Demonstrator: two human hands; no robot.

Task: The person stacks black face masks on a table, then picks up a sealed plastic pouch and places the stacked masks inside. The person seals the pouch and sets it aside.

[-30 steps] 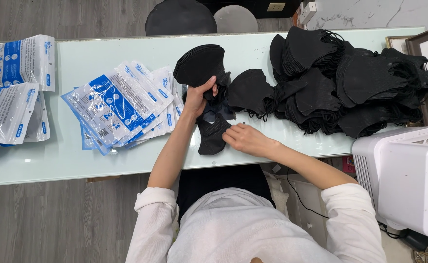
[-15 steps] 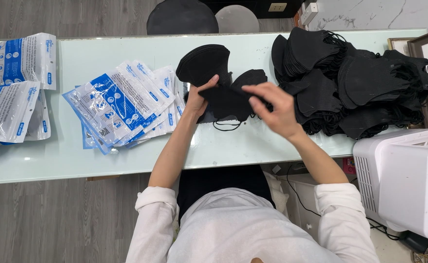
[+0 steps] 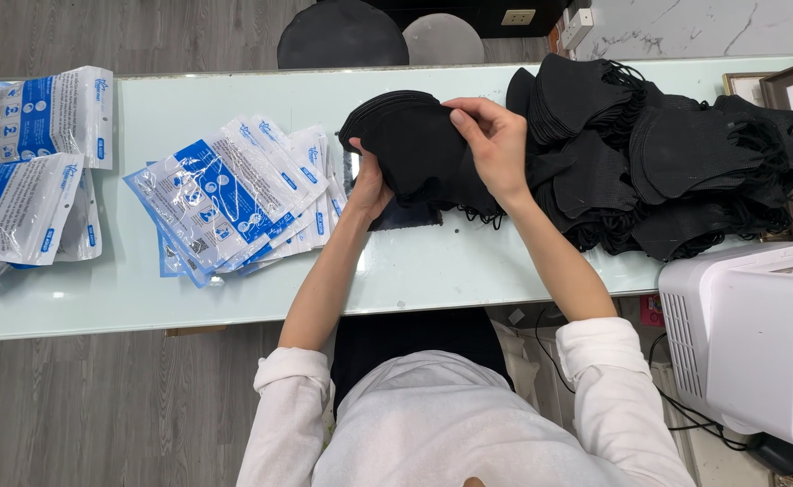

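Both hands up on a stack of black face masks (image 3: pixel 414 149), held just above the pale glass table (image 3: pixel 469 261), center-back. Left hand (image 3: pixel 369 185) grips the stack's lower-left edge from beneath, fingers mostly hidden. Right hand (image 3: pixel 496 144) clamps over the top right side, thumb and fingers curled round the bundle. Ear loops dangle below. Right beside it, touching: big heap of loose black masks (image 3: pixel 676 153). To the left, a fanned pile of blue-and-white pouches (image 3: pixel 234 198); more pouches (image 3: pixel 36 171) at far left. White machine (image 3: pixel 757 343) lower right, off the table.
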